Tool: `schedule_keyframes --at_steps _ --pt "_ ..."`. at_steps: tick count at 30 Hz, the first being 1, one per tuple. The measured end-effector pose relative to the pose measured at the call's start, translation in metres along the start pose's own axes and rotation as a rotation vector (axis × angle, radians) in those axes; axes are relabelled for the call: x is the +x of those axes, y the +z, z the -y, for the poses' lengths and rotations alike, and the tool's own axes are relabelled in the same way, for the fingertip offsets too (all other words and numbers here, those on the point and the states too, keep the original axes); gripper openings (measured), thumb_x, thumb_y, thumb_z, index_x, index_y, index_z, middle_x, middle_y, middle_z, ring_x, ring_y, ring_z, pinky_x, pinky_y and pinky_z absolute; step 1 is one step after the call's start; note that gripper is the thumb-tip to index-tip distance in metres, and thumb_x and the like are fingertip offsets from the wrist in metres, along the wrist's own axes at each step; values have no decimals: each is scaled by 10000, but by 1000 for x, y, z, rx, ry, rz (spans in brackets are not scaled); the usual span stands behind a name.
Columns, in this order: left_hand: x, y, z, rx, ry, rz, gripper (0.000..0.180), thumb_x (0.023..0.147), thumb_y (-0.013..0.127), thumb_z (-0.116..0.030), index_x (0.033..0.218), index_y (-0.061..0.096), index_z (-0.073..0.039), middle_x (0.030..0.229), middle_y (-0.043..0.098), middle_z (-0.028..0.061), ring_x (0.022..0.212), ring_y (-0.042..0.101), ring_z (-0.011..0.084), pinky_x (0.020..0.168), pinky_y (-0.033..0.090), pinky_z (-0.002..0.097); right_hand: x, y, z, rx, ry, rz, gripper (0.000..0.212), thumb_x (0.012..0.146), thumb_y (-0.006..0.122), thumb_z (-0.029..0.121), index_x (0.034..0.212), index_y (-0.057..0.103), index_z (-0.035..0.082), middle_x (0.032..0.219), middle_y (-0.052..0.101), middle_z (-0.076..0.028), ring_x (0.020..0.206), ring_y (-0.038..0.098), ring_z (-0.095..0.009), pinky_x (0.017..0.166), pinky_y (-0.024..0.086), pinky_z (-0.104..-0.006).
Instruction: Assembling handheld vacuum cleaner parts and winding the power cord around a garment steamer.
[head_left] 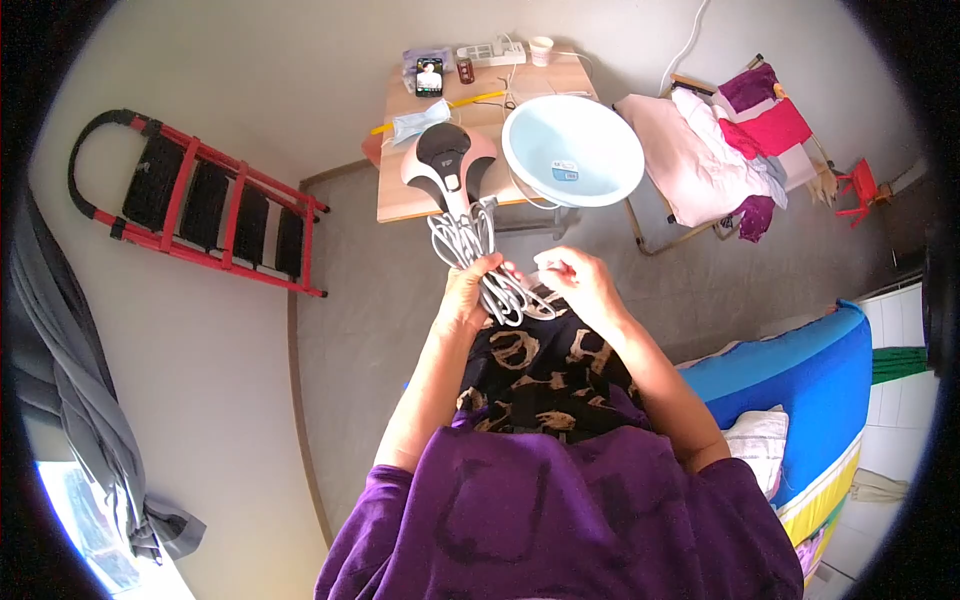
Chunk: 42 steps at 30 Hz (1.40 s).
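My left hand (466,292) is wrapped round a bundle of looped white power cord (463,238). Beyond it, joined to the cord bundle, is a pink, white and black handheld appliance (449,160) with a wide rounded head. It overlaps the front edge of the wooden table (400,200); whether it rests there I cannot tell. Close to the right side of the loops, my right hand (583,287) has its fingers curled together in a pinch. What they hold, if anything, is too small to make out.
On the table are a light blue basin (572,150), a phone (429,77), a power strip (490,53), a paper cup (541,50) and a small can (465,70). A chair piled with clothes (690,160) stands right, a red step ladder (210,200) left, a blue bed (790,390) lower right.
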<state>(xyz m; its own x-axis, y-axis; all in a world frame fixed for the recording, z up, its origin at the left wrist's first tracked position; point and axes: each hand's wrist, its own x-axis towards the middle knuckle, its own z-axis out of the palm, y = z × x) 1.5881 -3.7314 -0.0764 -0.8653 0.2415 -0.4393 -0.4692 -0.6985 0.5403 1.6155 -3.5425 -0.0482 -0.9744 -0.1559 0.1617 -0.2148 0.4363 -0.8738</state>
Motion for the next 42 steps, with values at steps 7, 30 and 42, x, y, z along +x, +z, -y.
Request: schedule_keyframes --at_steps 7,30,42 --pt "1 1 -2 162 -15 112 195 728 694 -67 871 587 10 734 626 107 655 625 223 641 559 378 3 0 2 604 212 33 186 871 604 45 1048 590 -8 858 604 -26 755 551 -79 686 458 -211" --pt "-7 9 2 236 70 78 326 694 683 -6 963 506 38 744 611 142 608 642 272 578 584 418 4 2 8 409 63 -236 133 911 535 63 1026 593 30 854 605 -48 705 583 -100 638 490 -250" --pt "-17 19 7 186 97 100 258 732 665 4 949 535 56 782 631 143 639 658 271 612 589 396 -14 8 15 52 -2 -290 160 799 633 25 940 564 53 847 599 -68 683 608 -161 619 492 -271"
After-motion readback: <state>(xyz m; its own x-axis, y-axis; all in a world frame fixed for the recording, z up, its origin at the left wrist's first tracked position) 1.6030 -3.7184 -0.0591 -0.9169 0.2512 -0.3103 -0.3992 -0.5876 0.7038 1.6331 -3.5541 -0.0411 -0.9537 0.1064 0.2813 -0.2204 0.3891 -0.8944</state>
